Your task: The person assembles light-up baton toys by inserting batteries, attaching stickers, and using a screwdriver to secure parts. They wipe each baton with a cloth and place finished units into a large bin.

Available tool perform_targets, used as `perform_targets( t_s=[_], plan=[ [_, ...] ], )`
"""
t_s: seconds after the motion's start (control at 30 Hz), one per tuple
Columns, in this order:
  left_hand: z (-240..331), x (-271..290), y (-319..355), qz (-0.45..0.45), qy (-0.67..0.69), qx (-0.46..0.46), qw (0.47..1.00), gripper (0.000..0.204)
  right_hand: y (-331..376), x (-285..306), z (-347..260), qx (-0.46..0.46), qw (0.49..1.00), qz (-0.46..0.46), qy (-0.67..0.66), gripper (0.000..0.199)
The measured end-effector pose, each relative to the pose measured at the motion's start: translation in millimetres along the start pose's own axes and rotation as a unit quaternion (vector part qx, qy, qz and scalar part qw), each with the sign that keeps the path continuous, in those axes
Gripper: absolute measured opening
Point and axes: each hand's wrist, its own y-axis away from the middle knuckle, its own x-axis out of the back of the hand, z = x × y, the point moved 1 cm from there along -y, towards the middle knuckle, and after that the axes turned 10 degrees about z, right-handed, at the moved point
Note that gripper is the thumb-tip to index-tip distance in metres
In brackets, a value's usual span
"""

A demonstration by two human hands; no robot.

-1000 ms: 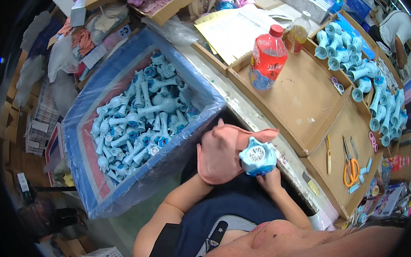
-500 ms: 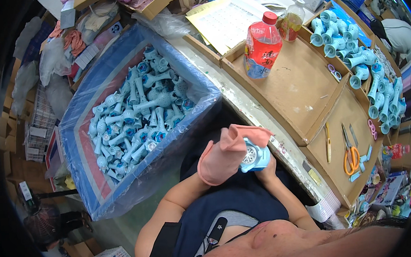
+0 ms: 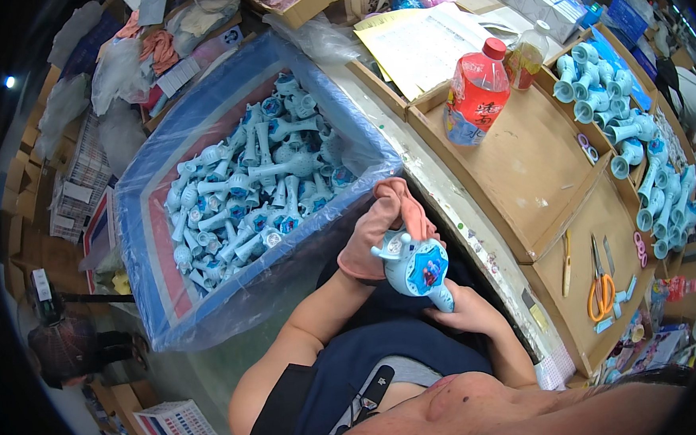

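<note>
Pink cloth [image 3: 365,244] covers my left hand [image 3: 371,233] like a loose glove, hiding the fingers. Its folded end bends down against the round head of a light-blue plastic toy [image 3: 403,271]. The toy has a blue star-shaped panel with a small picture on its side and a small knob on the head. My right hand [image 3: 469,310] is closed around the toy's short handle, which slants down to the right. Left of my hands, a large bin [image 3: 147,254] lined with clear plastic holds a heap of similar light-blue toys [image 3: 254,183].
A worktable edge [image 3: 451,203] runs along my right. In its cardboard trays [image 3: 514,199] are a red-capped bottle [image 3: 476,94], orange-handled scissors [image 3: 601,298] and a yellow-handled tool [image 3: 566,266]. More light-blue toys [image 3: 652,167] stand at the far right. A person [image 3: 69,346] is at lower left.
The toy has turned: its star panel now faces up, where a silvery round part showed before. My right hand has slid to the handle, and the pink cloth has tipped down over the head.
</note>
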Motion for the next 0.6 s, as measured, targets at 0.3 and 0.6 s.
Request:
perform_targets(
  t_s=[0.3,0.6],
  plan=[
    [9.3,-11.0,-18.4,0.196,-0.003,-0.037,0.980,0.046,1.0,-5.6,-10.9,-0.112,0.992,0.031,-0.049,0.034],
    [-46.8,15.4,-0.8,0.134,-0.020,0.126,0.983,0.068,-29.3,-33.0,2.4,-0.110,0.900,-0.025,-0.422,0.037]
  ],
)
